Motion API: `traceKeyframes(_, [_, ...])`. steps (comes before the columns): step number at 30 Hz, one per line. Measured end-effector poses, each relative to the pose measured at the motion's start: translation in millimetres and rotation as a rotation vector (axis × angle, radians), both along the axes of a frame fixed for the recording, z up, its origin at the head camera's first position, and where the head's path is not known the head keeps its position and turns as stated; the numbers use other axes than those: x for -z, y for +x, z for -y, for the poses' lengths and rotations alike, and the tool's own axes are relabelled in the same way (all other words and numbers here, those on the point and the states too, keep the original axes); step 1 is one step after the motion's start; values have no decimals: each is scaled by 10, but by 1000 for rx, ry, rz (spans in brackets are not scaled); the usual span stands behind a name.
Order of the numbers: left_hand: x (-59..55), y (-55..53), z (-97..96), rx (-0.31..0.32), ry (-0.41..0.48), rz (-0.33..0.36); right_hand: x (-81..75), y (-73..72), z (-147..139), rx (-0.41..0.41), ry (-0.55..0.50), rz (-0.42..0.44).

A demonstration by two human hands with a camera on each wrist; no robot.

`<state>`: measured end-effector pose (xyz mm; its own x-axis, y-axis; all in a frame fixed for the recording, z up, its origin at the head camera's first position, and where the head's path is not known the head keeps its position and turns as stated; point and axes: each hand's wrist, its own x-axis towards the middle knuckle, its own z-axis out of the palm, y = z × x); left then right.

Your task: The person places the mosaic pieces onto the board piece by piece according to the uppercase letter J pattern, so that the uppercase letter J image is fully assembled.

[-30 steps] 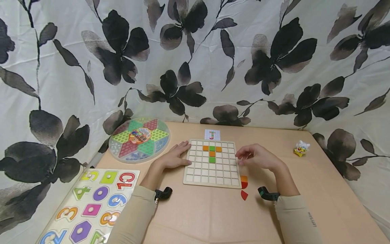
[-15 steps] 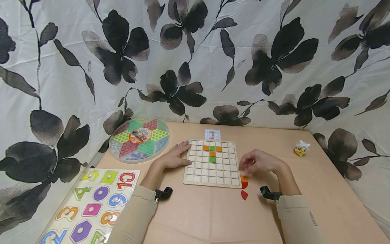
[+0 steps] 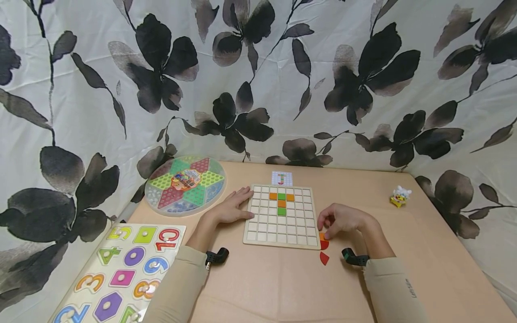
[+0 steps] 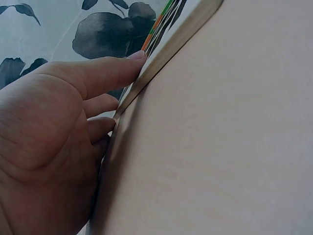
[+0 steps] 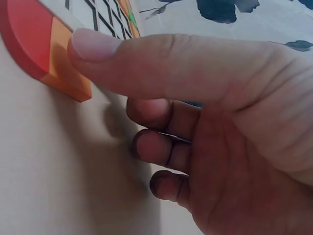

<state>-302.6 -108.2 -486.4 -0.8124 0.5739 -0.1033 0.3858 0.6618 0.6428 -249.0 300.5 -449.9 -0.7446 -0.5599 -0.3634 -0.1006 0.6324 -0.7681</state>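
Observation:
A pale wooden grid board [image 3: 266, 224] lies mid-table, with several orange and green squares [image 3: 281, 203] forming a T shape in it. My left hand [image 3: 232, 206] rests at the board's left side, thumb and fingers fairly straight against its edge [image 4: 161, 61]. Beside the board's lower right corner, my right hand [image 3: 343, 218] has thumb and index finger at an orange block [image 5: 66, 63]. The thumb pad touches this block; the index tip is hidden in the right wrist view. A red rounded block [image 5: 27, 36] abuts the orange one. Closer to me lies a red wedge [image 3: 324, 258].
A card with a letter-like coloured pattern [image 3: 282, 178] lies beyond the board. At left are a round star-patterned game board [image 3: 208, 190] and a number-and-shape puzzle [image 3: 133, 255]. A small toy figure [image 3: 400, 196] stands at right. A floral cloth [image 3: 299, 89] hangs behind the table.
My right hand has moved from the board's right edge down toward me to the orange block, thumb and index finger now at it. The left hand and the board have stayed put.

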Motion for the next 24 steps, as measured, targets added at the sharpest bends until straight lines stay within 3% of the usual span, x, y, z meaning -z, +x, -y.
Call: traceKeyframes(24, [3, 12, 6, 10, -8, -17, -75, 59, 122, 42, 75, -18])
